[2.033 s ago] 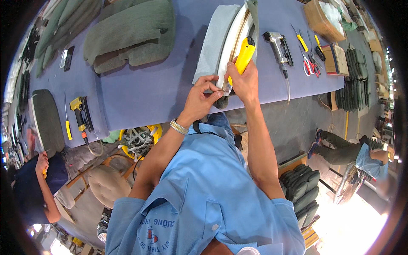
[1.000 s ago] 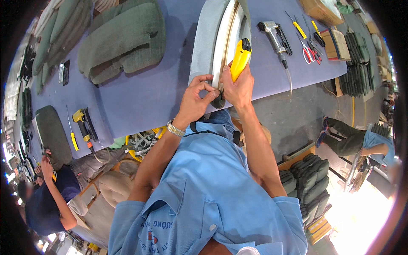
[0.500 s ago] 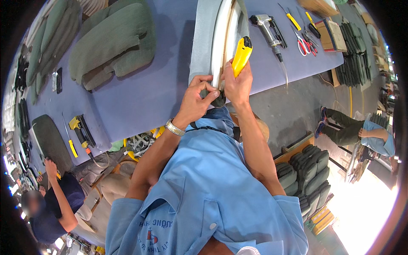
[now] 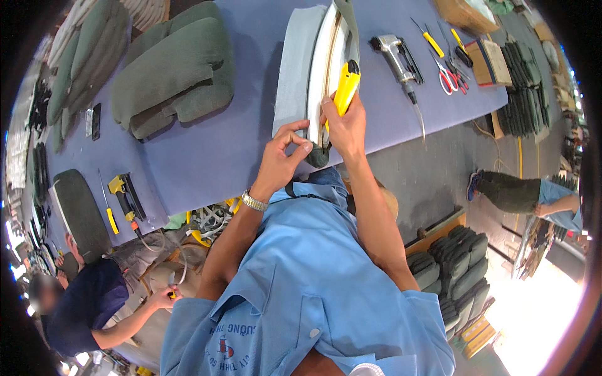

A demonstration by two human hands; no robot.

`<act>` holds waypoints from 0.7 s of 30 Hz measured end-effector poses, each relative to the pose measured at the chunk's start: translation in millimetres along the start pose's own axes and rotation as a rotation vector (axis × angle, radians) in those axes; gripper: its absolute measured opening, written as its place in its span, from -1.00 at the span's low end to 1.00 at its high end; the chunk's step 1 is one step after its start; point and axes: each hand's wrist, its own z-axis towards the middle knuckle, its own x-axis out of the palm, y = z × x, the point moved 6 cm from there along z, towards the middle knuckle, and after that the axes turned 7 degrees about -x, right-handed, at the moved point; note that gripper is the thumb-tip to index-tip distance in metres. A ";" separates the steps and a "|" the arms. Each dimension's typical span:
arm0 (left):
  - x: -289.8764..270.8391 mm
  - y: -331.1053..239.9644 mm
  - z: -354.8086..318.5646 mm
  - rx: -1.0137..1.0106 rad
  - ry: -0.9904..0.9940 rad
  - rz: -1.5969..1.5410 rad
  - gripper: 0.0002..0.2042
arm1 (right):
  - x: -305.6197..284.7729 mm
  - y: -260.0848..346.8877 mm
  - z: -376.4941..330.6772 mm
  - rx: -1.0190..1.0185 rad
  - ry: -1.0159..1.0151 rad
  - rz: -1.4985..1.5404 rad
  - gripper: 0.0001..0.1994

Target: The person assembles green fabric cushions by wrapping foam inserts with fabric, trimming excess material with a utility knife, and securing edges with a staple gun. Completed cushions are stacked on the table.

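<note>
In my right hand [image 4: 345,128] is a yellow utility knife [image 4: 346,88], its black end pointing away from me; its blade is hidden. The knife is over the near part of a curved upholstered panel [image 4: 326,69], which shows a white and brown edge with dark green fabric along its right side. Thumb and fingers of my left hand [image 4: 287,147] pinch at the panel's near end, where dark green fabric [image 4: 318,158] wraps the corner. A pale grey-blue cloth [image 4: 295,81] spreads out on the panel's left.
Right of the panel lie a pneumatic staple gun [image 4: 398,59], red-handled scissors [image 4: 448,81] and yellow-handled tools [image 4: 433,44]. Green cushions [image 4: 175,75] rest at left, with another staple gun [image 4: 127,197] nearer. A co-worker [image 4: 94,301] sits lower left; another person [image 4: 527,194] is at right.
The panel and both my hands have shifted slightly nearer and left in view. The seated co-worker's arm has swung down, a knife now showing in that hand.
</note>
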 end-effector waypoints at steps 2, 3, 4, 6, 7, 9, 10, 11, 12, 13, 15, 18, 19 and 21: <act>-6.4 -3.0 -5.3 -0.014 -0.048 -0.048 -0.85 | 8.0 7.8 -2.6 -0.062 -0.007 0.145 -0.87; -8.6 -6.1 -9.6 -0.050 -0.064 -0.085 -0.81 | 12.1 8.4 -3.5 -0.075 -0.005 0.167 -0.84; -9.3 -8.0 -15.4 -0.087 -0.082 -0.128 -0.76 | 15.4 11.8 -3.4 -0.081 0.005 0.155 -0.83; -5.3 -15.4 -29.1 -0.028 -0.129 0.075 -0.52 | 23.2 18.0 -1.0 -0.095 0.029 0.128 -0.80; -1.1 -17.6 -34.4 -0.003 -0.155 0.173 -0.40 | 27.4 18.0 0.4 -0.127 0.053 0.092 -0.77; 9.0 -15.8 -37.2 0.009 -0.225 0.316 -0.15 | 36.2 19.9 2.3 -0.077 0.159 0.050 -0.75; 13.8 -13.4 -36.2 0.010 -0.260 0.387 -0.03 | 39.3 21.2 2.3 -0.051 0.212 0.026 -0.75; 15.1 -12.7 -32.2 0.065 -0.299 0.469 0.09 | 42.1 23.9 1.0 -0.064 0.252 0.020 -0.75; 15.0 -10.1 -30.2 0.038 -0.337 0.450 0.08 | 42.8 29.1 -2.0 -0.076 0.269 0.023 -0.75; 15.7 -8.8 -26.1 0.015 -0.370 0.428 0.07 | 41.9 37.5 -3.0 -0.089 0.281 0.024 -0.75; 18.6 -6.8 -19.5 -0.034 -0.436 0.398 0.07 | 32.1 43.9 3.0 -0.240 0.263 0.023 -0.77; 24.4 -1.0 -24.5 -0.154 -0.540 0.396 0.09 | -7.6 88.0 48.9 -0.353 0.187 0.258 -0.71; 25.5 -0.4 -27.2 -0.191 -0.566 0.398 0.11 | -21.2 107.7 68.2 -0.348 0.179 0.349 -0.68; 26.2 -0.4 -28.5 -0.279 -0.617 0.335 0.08 | -37.3 140.8 99.2 -0.460 0.210 0.261 -0.53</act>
